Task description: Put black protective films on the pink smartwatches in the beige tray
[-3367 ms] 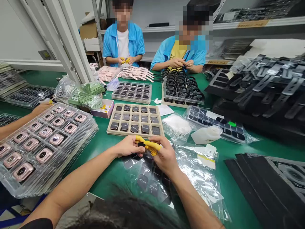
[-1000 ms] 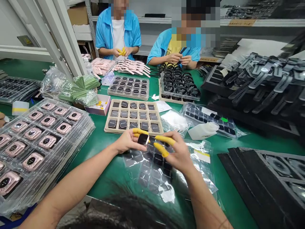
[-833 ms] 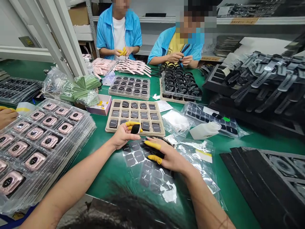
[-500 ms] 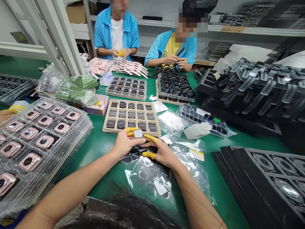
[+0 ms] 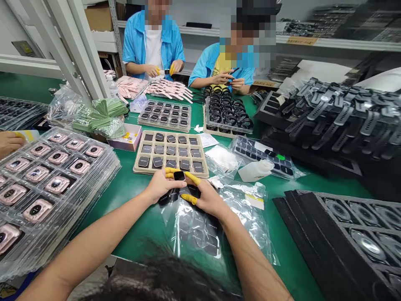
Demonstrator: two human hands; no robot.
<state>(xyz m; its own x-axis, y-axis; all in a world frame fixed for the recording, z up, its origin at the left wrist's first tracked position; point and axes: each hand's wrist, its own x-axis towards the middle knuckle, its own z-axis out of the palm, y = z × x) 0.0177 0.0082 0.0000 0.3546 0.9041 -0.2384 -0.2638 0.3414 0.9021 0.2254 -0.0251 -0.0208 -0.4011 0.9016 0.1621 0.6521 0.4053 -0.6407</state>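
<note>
My left hand, with yellow finger cots, grips a small square black watch face just in front of the beige tray of black watch faces. My right hand, also in yellow cots, touches the same piece with its index fingertip and rests on a clear plastic bag of black watch faces lying on the green table.
Stacked clear trays of pink watch bodies stand at the left, with another person's hand beside them. Black foam trays lie at the right, strap racks behind. Two people in blue shirts work across the table.
My left hand lifted a black watch face and moved it toward the tray's front edge. My right hand dropped to the bag, then came up to meet the piece.
</note>
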